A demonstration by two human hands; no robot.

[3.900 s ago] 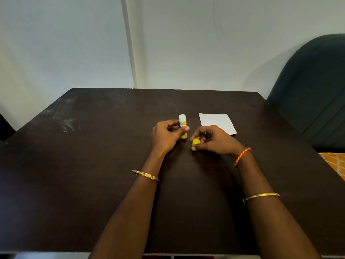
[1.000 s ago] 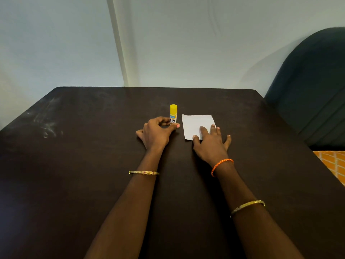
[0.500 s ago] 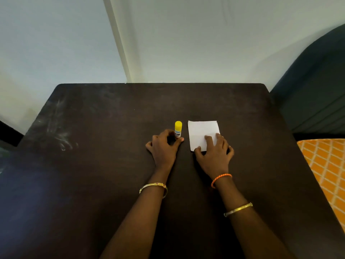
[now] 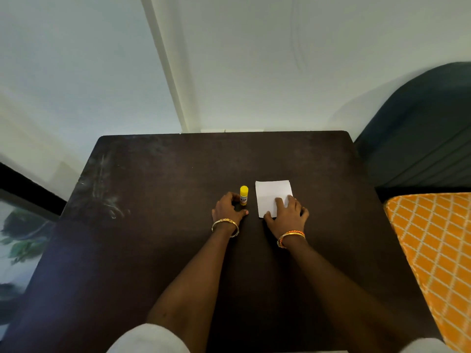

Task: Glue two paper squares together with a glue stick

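1. Paper first: the white paper squares (image 4: 272,197) lie stacked on the dark table (image 4: 153,225), edges roughly matched, so I cannot tell one sheet from two. My right hand (image 4: 288,216) lies flat over their near right corner, fingers (image 4: 279,203) spread and pressing down, clamped on nothing.

2. Just left of the paper the glue stick (image 4: 244,195) stands upright with its yellow cap on. My left hand (image 4: 228,208) sits beside it, loosely curled and close against the barrel. I cannot tell whether the fingertips touch it, and I see no real grip.

3. I judge the gluing about finished: stick capped, sheets being pressed.

4. Main risk is the sheets sliding. If my palm drags sideways while the glue is tacky, the top square shears off the lower one and the edges no longer match.

5. Only one corner is under pressure. The far edge could lift or stay unbonded if I stop pressing here.

6. The stick stands narrow and tall near my left knuckles. A careless withdrawal could tip it, and it would roll across the table.

7. Squeezed-out glue at the edges could bond the paper to the table, tearing it on lifting.
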